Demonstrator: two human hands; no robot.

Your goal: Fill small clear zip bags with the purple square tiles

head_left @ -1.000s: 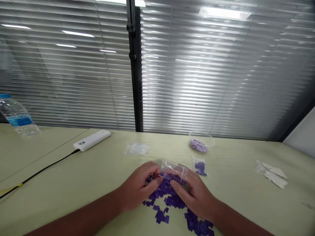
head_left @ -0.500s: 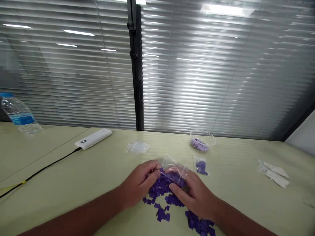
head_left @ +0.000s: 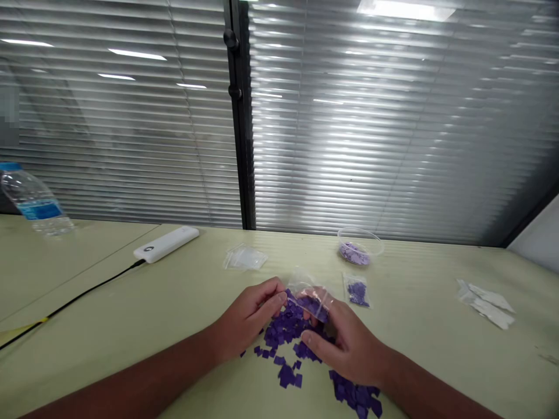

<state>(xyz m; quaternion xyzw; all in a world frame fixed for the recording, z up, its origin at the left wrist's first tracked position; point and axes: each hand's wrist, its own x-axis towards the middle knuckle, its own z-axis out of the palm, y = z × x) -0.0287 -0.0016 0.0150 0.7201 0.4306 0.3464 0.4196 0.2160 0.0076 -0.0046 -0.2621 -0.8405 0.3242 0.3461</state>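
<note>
A small clear plastic zip bag with a few purple squares inside hangs just above the table, held between my two hands. My left hand pinches its left edge between thumb and fingers. My right hand grips its lower right side, and the fingers behind the plastic are partly hidden. Beneath both hands lies a loose heap of small purple paper squares, with a second patch nearer me on the right.
On the pale green table are a white power bank with a black cable, a water bottle, a flat clear bag, a clear bowl of lilac pieces, a small bag of purple pieces and white paper strips. Window blinds stand behind.
The bag sits slightly higher and now hangs more from my fingertips. My left hand has moved a little left, away from the right hand. The view has tilted slightly.
</note>
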